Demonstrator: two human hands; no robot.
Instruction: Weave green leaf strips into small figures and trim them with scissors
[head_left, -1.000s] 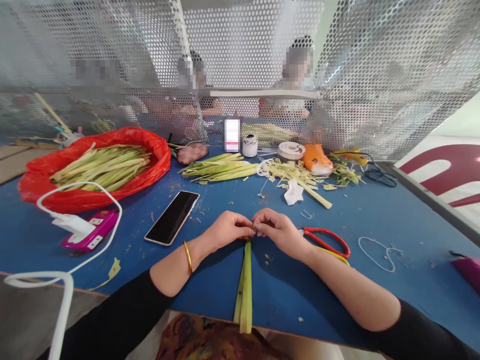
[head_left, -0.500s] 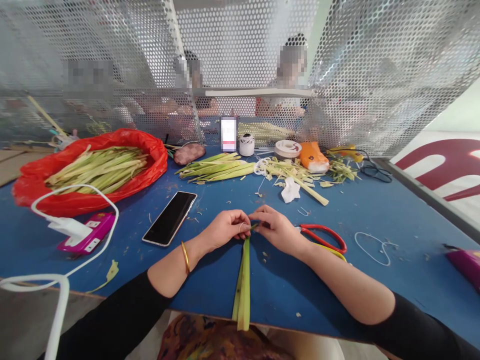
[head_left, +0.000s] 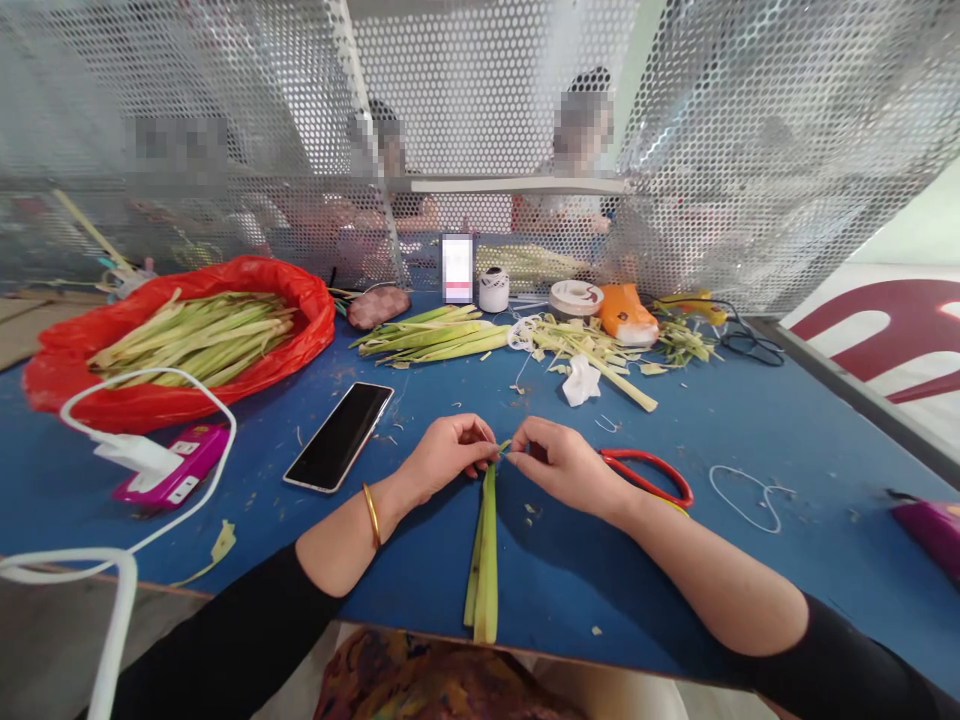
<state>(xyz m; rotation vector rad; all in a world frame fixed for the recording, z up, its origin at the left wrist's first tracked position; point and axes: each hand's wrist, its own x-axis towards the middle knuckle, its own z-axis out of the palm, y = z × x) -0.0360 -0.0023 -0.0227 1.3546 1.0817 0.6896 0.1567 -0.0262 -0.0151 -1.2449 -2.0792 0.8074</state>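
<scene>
Between thumb and fingers, my left hand (head_left: 454, 458) pinches the upper end of a bundle of long green leaf strips (head_left: 486, 570). The strips hang down towards me over the blue table, their lower ends close to its front edge. My right hand (head_left: 559, 462) is closed in a pinch at the short green tip sticking out beside my left fingertips. Exactly how the tip sits in its fingers is partly hidden. Red-handled scissors (head_left: 660, 465) lie just beyond my right wrist, partly covered by the forearm.
A red plastic bag (head_left: 285, 385) of leaf strips stands at left, near a phone (head_left: 339, 437) and a purple power strip (head_left: 174, 465). More leaves (head_left: 435, 335), a tape roll (head_left: 576, 298) and an orange packet (head_left: 628, 312) line the back, before a perforated screen (head_left: 487, 90). People sit behind it.
My right hand has moved slightly right, away from my left fingertips, and the green tip shows more between them. The leaf bundle has shifted up a little.
</scene>
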